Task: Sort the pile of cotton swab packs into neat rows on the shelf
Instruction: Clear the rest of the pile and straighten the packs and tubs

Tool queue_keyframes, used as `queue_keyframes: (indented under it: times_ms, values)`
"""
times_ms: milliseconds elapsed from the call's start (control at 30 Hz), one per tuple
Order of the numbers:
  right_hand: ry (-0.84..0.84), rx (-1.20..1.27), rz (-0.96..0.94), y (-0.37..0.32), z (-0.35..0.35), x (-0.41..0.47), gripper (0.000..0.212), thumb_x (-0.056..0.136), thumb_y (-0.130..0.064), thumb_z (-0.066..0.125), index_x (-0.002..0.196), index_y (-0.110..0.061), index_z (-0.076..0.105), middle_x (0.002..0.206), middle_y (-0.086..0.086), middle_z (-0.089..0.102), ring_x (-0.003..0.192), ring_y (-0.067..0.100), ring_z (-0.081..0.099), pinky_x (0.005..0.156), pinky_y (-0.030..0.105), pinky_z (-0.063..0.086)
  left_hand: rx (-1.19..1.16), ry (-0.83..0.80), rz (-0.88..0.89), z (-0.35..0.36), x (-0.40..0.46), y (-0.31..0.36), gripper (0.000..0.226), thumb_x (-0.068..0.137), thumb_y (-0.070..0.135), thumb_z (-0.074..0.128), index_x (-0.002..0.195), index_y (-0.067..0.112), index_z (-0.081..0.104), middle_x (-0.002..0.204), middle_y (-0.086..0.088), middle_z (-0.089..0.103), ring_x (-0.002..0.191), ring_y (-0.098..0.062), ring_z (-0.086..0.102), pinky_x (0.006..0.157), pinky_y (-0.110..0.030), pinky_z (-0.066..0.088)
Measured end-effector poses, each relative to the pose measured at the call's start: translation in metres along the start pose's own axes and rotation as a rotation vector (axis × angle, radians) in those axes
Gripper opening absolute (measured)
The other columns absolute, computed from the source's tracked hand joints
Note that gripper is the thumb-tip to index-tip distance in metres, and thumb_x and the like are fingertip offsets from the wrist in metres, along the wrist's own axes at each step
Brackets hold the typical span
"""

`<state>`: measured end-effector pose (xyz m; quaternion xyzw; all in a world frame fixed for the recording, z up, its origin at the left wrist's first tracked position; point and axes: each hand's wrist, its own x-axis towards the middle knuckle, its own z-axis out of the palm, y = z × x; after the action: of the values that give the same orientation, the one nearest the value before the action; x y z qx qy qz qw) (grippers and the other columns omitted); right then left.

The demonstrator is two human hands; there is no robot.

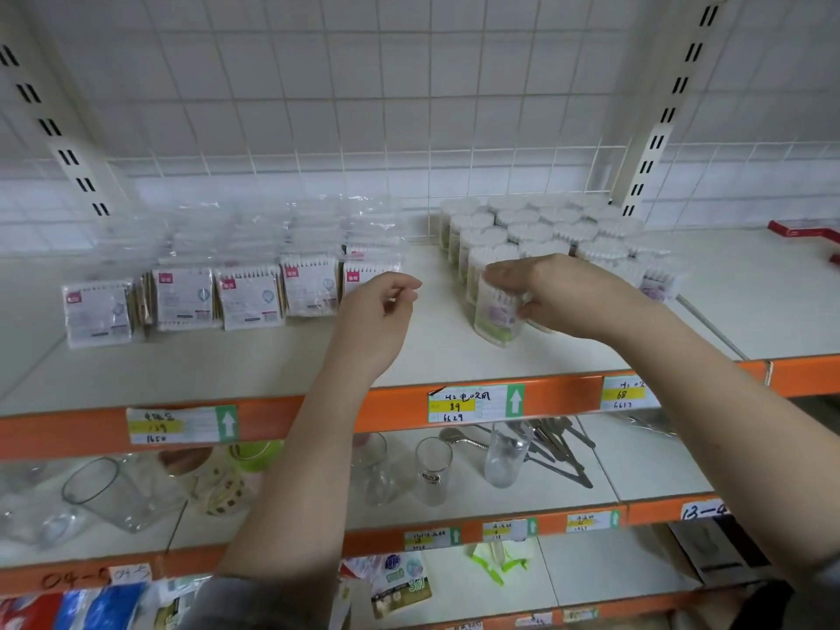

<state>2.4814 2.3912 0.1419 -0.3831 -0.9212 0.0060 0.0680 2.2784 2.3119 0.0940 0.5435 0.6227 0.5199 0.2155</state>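
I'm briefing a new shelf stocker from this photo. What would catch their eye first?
The right hand gripping a round tub of cotton swabs at the front of the cluster of tubs on the top shelf. To its left, flat swab packs stand in rows, and the left hand hovers beside them, fingers loosely curled, holding nothing.
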Motion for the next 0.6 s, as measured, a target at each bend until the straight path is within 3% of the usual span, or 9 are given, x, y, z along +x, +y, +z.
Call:
queue_keyframes:
  times_ms: [100,200,300,400,600]
  values:
    - [0.005,-0.028,-0.014,0.003,0.004,0.001,0.057,0.087,0.001,0.055,0.138,-0.023,0.046,0.145,-0.007,0.044,0.121,0.019,0.054,0.098,0.030,0.042,0.006,0.011,-0.024,0.001,-0.003,0.002,0.018,0.095,0.012,0.050,0.093,0.026,0.062,0.089,0.012,0.063,0.093,-0.013,0.063,0.081,-0.018,0.046]
    - [-0.016,-0.078,-0.026,0.005,0.010,0.004,0.064,0.088,0.004,0.050,0.145,-0.021,0.035,0.152,-0.005,0.032,0.133,0.020,0.042,0.106,0.031,0.036,0.027,0.023,-0.058,0.002,-0.005,0.001,0.018,0.095,0.013,0.050,0.094,0.026,0.062,0.090,0.012,0.062,0.094,-0.011,0.063,0.080,-0.014,0.044]
    - [-0.051,0.003,-0.018,0.007,0.009,0.004,0.061,0.091,-0.010,0.055,0.147,-0.017,0.030,0.155,-0.001,0.025,0.139,0.018,0.032,0.111,0.028,0.027,0.054,0.048,-0.063,0.003,-0.007,0.000,0.018,0.094,0.012,0.051,0.094,0.026,0.063,0.092,0.008,0.065,0.093,-0.012,0.063,0.077,-0.013,0.044]
    - [-0.024,0.055,-0.019,0.004,0.007,0.001,0.059,0.092,-0.024,0.057,0.146,-0.014,0.033,0.155,0.002,0.025,0.142,0.014,0.025,0.111,0.022,0.020,0.060,0.065,-0.063,0.000,-0.008,0.000,0.019,0.094,0.012,0.052,0.091,0.027,0.062,0.093,0.006,0.065,0.092,-0.014,0.064,0.079,-0.017,0.044]
    - [0.091,0.145,0.003,-0.020,0.009,-0.015,0.054,0.094,-0.021,0.054,0.144,-0.012,0.035,0.152,0.002,0.032,0.141,0.012,0.026,0.105,0.010,0.013,0.066,0.086,-0.077,-0.019,-0.015,-0.002,0.017,0.094,0.013,0.052,0.092,0.026,0.063,0.094,0.007,0.065,0.095,-0.014,0.063,0.078,-0.017,0.044]
